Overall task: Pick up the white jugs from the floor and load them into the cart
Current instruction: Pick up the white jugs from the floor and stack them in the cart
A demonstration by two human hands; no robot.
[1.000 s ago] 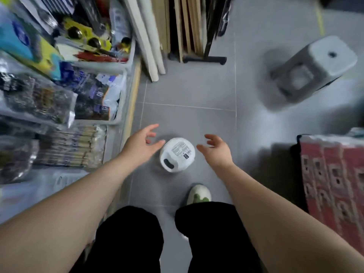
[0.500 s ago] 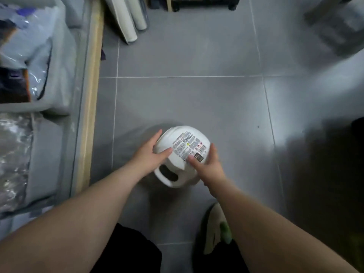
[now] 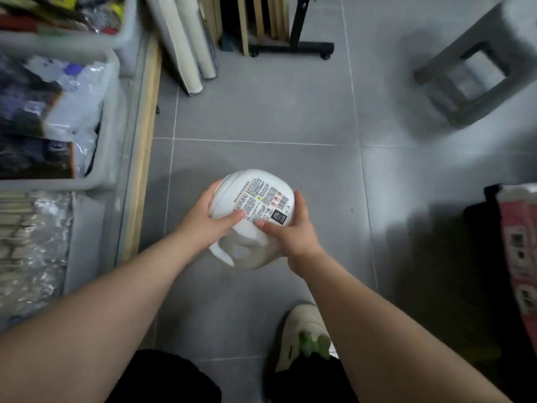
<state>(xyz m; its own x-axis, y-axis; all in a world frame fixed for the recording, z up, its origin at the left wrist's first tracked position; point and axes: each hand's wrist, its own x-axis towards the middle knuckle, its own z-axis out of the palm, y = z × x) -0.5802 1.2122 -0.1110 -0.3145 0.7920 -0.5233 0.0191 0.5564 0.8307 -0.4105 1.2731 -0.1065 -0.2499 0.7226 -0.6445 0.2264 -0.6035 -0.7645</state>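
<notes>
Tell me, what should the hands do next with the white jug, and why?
Probably lift it straight up. The left hand and right hand grip the white jug from both sides, near the floor, so it seems ready to carry off.

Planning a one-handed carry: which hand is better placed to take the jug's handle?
Left. The left hand grips the white jug right beside its handle; the right hand holds the opposite side, away from it.
</notes>
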